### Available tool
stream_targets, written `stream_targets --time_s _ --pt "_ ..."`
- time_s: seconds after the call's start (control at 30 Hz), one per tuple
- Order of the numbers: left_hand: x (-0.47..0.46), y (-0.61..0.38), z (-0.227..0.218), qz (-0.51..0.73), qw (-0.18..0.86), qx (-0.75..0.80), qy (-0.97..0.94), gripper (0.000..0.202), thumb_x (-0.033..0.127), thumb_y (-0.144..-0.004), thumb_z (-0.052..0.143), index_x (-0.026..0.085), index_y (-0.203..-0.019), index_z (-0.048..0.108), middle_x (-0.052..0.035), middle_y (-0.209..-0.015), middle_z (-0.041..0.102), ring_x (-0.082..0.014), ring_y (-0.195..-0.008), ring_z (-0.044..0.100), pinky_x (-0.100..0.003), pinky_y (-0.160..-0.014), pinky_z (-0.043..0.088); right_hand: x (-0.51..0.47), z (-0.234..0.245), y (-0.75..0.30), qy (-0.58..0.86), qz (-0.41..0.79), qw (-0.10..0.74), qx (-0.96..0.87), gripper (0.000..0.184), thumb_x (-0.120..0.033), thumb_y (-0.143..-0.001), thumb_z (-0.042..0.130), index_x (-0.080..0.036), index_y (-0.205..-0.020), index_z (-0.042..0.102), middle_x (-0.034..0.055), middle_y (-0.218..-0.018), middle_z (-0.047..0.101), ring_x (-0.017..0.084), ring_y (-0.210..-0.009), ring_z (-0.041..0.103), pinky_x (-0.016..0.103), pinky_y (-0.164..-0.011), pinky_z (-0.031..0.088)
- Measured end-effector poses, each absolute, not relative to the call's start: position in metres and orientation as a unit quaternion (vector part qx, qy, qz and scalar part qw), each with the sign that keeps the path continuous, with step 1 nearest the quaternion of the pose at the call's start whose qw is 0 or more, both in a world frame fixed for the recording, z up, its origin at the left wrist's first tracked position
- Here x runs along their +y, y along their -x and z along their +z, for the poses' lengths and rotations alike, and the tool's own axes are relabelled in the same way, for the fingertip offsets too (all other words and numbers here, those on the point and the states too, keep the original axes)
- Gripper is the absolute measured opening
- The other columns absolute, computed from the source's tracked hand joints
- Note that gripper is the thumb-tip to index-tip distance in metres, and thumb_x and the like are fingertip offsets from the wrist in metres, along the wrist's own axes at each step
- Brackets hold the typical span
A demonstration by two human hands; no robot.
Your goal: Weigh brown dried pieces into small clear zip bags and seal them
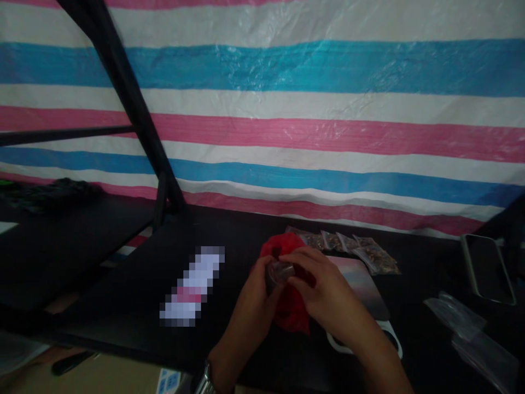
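Both hands meet over the black table, just in front of me. My left hand and my right hand are closed together on a small clear object, perhaps a little plastic container, held against a red cloth or bag. The red fabric bulges above and hangs below the fingers. What the clear object is remains hard to make out in the dim light.
Several small clear packets with brown contents lie behind the hands. A pinkish pad and a white handled item lie right. A phone and plastic bags at far right. A black frame post stands left.
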State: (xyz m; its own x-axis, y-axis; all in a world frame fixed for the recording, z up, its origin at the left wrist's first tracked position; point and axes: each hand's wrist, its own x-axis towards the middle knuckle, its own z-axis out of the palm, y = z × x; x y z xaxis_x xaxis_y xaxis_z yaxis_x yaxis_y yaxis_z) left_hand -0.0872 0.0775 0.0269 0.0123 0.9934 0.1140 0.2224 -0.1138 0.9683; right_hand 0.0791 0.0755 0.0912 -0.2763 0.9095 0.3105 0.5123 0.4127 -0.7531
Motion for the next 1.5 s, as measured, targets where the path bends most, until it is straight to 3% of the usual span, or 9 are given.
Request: stream_targets --time_s 0.17,0.37,0.57,0.73,0.9,1.03,1.27,1.4,1.5 --pt "0.072 0.082 0.024 0.487 0.42 0.48 -0.597 0.047 0.025 -0.093 0.065 0.02 -0.138 0.049 -0.0154 -0.137 0.064 -0.0288 -0.127 0.065 -0.049 -0.111 0.05 0.068 0.098 -0.071 0.455 0.223 0.324 -0.799 0.05 0.001 -0.095 0.05 -0.028 -0.126 0.075 0.0054 -0.13 0.068 0.021 -0.121 0.064 0.04 -0.11 0.049" --pt "0.06 0.081 0.031 0.509 0.453 0.445 -0.582 0.048 0.032 -0.101 0.06 0.023 -0.142 0.037 -0.0139 -0.141 0.057 -0.0237 -0.129 0.064 -0.043 -0.11 0.051 0.064 0.103 -0.069 0.439 0.266 0.347 -0.785 0.055 0.002 -0.095 0.05 -0.033 -0.13 0.074 0.0027 -0.133 0.065 0.017 -0.121 0.064 0.036 -0.111 0.05" --pt "0.062 0.086 0.013 0.522 0.336 0.498 -0.605 0.044 0.033 -0.099 0.061 0.023 -0.139 0.045 -0.0138 -0.137 0.059 -0.0276 -0.125 0.062 -0.051 -0.109 0.049 0.064 0.1 -0.075 0.427 0.276 0.405 -0.76 0.05 -0.002 -0.095 0.057 -0.035 -0.128 0.075 0.0013 -0.135 0.065 0.017 -0.127 0.062 0.035 -0.117 0.046" --pt "0.063 0.085 0.005 0.5 0.247 0.529 -0.64 0.036 0.036 -0.098 0.06 0.024 -0.132 0.057 -0.0118 -0.125 0.064 -0.0299 -0.115 0.062 -0.051 -0.1 0.053 0.063 0.097 -0.074 0.404 0.265 0.438 -0.758 0.049 -0.002 -0.096 0.054 -0.035 -0.125 0.076 0.0016 -0.133 0.067 0.017 -0.124 0.064 0.033 -0.112 0.049" --pt "0.063 0.082 0.01 0.528 0.255 0.549 -0.595 0.04 0.042 -0.093 0.065 0.023 -0.128 0.06 -0.0111 -0.12 0.066 -0.0298 -0.111 0.064 -0.05 -0.096 0.055 0.066 0.093 -0.077 0.425 0.234 0.498 -0.719 0.04 -0.007 -0.093 0.06 -0.031 -0.121 0.075 0.0033 -0.127 0.069 0.019 -0.122 0.065 0.035 -0.109 0.051" --pt "0.058 0.076 0.025 0.587 0.278 0.604 -0.462 0.05 0.051 -0.086 0.071 0.022 -0.124 0.057 -0.0076 -0.108 0.067 -0.0273 -0.096 0.069 -0.047 -0.087 0.058 0.075 0.078 -0.085 0.487 0.241 0.487 -0.684 0.032 -0.016 -0.092 0.062 -0.028 -0.12 0.074 0.0061 -0.122 0.073 0.024 -0.116 0.069 0.042 -0.107 0.052" --pt "0.056 0.072 0.045 0.578 0.292 0.657 -0.386 0.057 0.038 -0.079 0.08 0.023 -0.125 0.05 -0.0026 -0.105 0.065 -0.0238 -0.091 0.071 -0.045 -0.085 0.059 0.074 0.06 -0.076 0.475 0.42 0.462 -0.62 0.033 -0.035 -0.098 0.06 -0.024 -0.128 0.068 0.0091 -0.134 0.073 0.024 -0.126 0.068 0.043 -0.113 0.051" --pt "0.065 0.08 0.047 0.588 0.358 0.651 -0.32 0.051 0.03 -0.078 0.081 0.022 -0.117 0.048 0.0019 -0.094 0.06 -0.0194 -0.083 0.067 -0.04 -0.081 0.059 0.062 0.075 -0.066 0.439 0.563 0.44 -0.545 0.039 -0.05 -0.097 0.066 -0.025 -0.128 0.069 0.0083 -0.132 0.074 0.024 -0.115 0.073 0.041 -0.103 0.057" --pt "0.069 0.085 0.048 0.58 0.372 0.65 -0.319 0.056 0.021 -0.072 0.084 0.022 -0.116 0.049 0.003 -0.094 0.06 -0.019 -0.084 0.066 -0.04 -0.082 0.059 0.061 0.078 -0.064 0.419 0.616 0.409 -0.527 0.037 -0.048 -0.098 0.067 -0.024 -0.126 0.07 0.0089 -0.128 0.076 0.025 -0.113 0.075 0.041 -0.102 0.058"
